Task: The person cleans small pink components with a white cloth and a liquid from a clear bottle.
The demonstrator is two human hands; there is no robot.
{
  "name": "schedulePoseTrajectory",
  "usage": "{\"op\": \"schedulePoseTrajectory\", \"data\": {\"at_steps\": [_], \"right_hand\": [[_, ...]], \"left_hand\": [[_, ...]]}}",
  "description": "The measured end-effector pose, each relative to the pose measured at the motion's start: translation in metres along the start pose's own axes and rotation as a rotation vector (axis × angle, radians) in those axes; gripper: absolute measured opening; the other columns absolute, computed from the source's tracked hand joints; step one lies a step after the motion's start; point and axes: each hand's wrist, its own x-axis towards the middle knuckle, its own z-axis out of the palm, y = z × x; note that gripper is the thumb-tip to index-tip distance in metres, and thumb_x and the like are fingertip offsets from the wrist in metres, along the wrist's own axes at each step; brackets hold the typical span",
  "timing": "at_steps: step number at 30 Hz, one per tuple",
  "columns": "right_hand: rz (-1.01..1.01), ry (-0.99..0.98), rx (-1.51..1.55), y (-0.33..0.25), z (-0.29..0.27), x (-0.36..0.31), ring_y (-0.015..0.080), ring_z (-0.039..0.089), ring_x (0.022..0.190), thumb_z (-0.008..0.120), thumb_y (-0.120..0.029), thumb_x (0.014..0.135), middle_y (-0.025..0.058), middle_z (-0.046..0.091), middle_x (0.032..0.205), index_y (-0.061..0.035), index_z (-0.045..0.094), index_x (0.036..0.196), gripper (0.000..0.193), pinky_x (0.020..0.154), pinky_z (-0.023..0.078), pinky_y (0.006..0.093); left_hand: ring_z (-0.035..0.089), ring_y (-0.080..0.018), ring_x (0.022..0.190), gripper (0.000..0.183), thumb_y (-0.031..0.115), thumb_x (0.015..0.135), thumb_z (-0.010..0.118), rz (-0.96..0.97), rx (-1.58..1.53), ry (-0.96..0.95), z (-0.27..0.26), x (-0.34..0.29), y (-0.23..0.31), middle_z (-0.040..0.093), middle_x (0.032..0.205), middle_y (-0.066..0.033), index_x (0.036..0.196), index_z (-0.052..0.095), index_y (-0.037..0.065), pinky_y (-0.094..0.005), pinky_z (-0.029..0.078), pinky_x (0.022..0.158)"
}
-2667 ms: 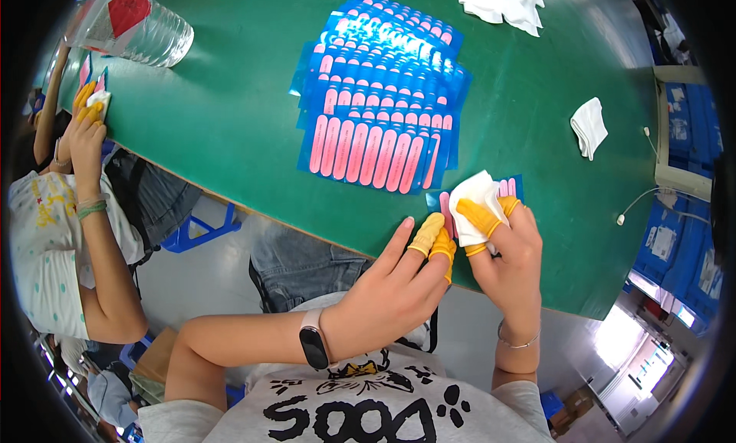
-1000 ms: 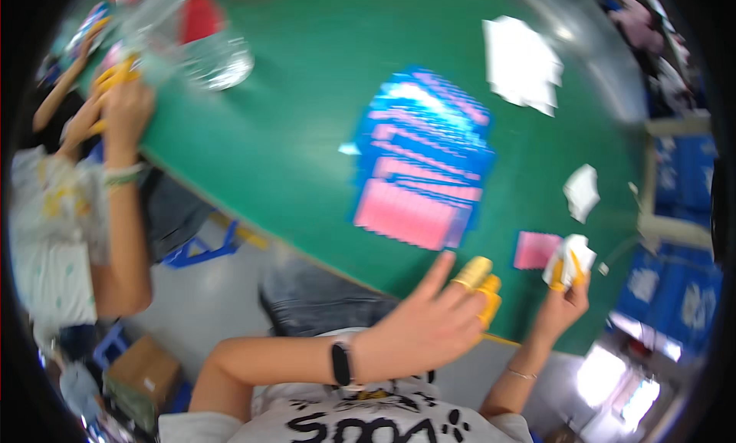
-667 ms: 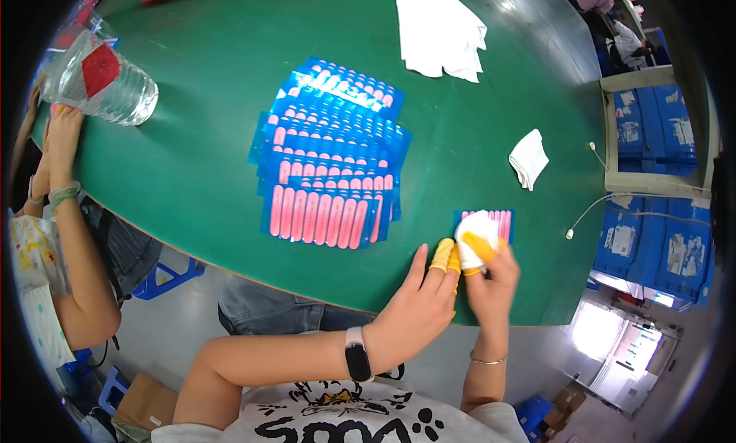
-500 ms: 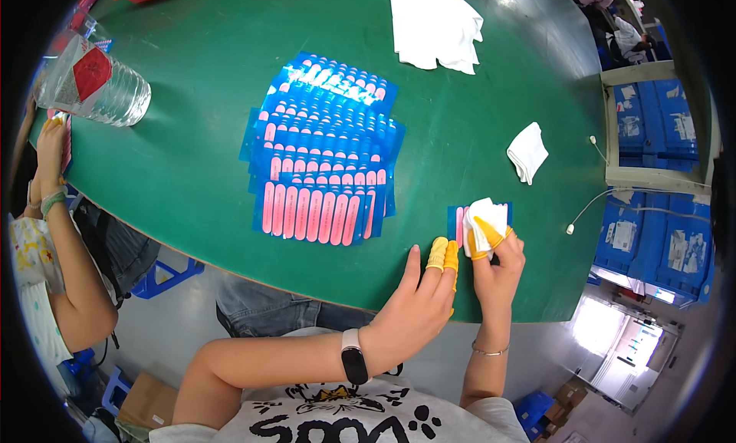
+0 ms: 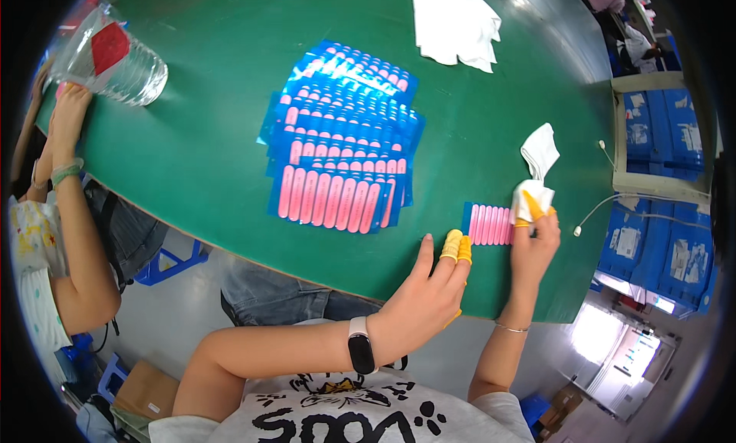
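Note:
A blue sheet with a row of pink strips (image 5: 489,225) lies flat on the table in front of me. My left hand (image 5: 425,293) has its fingers stretched out, yellow finger cots on some of them, with the tips at the sheet's lower left corner. Whether they press on it I cannot tell. In my right hand (image 5: 535,243), also with yellow finger cots, a bunched white cloth (image 5: 532,197) is pinched at the sheet's right end, covering that end. Just beyond it lies a folded white cloth (image 5: 540,150).
Many similar blue-and-pink sheets (image 5: 345,140) lie in an overlapping pile left of centre. White cloths (image 5: 456,25) are stacked at the far side. A clear plastic cup (image 5: 130,71) stands near a co-worker's hand (image 5: 70,109) at the left. Cords (image 5: 602,209) hang by the table's right edge.
My right hand has wiped the cloth rightward across the sheet to its right end, uncovering the pink strips. My left hand has stayed at the sheet's left corner. The whole view has shifted slightly.

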Motion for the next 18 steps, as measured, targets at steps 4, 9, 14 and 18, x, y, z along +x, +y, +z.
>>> {"op": "schedulePoseTrajectory", "data": {"at_steps": [4,9,14,18], "right_hand": [[0.190,0.065,0.517,0.000,-0.007,-0.011,0.0149,0.059,0.101,0.063,0.001,0.087,0.0086,0.062,0.111,0.0010,0.067,0.112,0.025,0.085,0.047,0.0256],[0.221,0.099,0.803,-0.019,-0.015,-0.032,0.0151,0.060,0.102,0.068,-0.003,0.087,0.0087,0.064,0.113,0.0037,0.067,0.112,0.026,0.088,0.047,0.0264],[0.313,-0.047,1.072,-0.051,-0.015,-0.030,0.0147,0.062,0.097,0.075,-0.004,0.081,0.0083,0.066,0.107,0.0043,0.068,0.108,0.029,0.089,0.047,0.0290],[0.370,-0.146,1.212,-0.089,-0.006,-0.029,0.0180,0.062,0.103,0.080,0.003,0.071,0.0130,0.065,0.116,0.0024,0.070,0.101,0.032,0.094,0.048,0.0323]], "left_hand": [[0.048,-0.0304,0.120,0.059,0.039,0.078,0.067,0.048,-0.204,-0.052,-0.007,-0.009,-0.015,0.051,0.124,-0.0138,0.122,0.060,0.000,-0.0583,0.031,0.108],[0.034,-0.0404,0.137,0.074,0.040,0.077,0.072,-0.074,-0.335,0.103,-0.048,-0.044,-0.047,0.038,0.145,-0.0219,0.137,0.048,0.003,-0.0673,0.020,0.108],[0.029,-0.0434,0.141,0.072,0.039,0.078,0.074,-0.343,-0.036,0.009,-0.058,-0.088,-0.094,0.040,0.146,-0.0195,0.135,0.051,0.001,-0.0714,0.012,0.108],[0.028,-0.0431,0.141,0.070,0.041,0.079,0.072,-0.251,-0.085,-0.167,-0.055,-0.109,-0.067,0.043,0.144,-0.0169,0.134,0.053,0.001,-0.0751,0.009,0.106]]}}
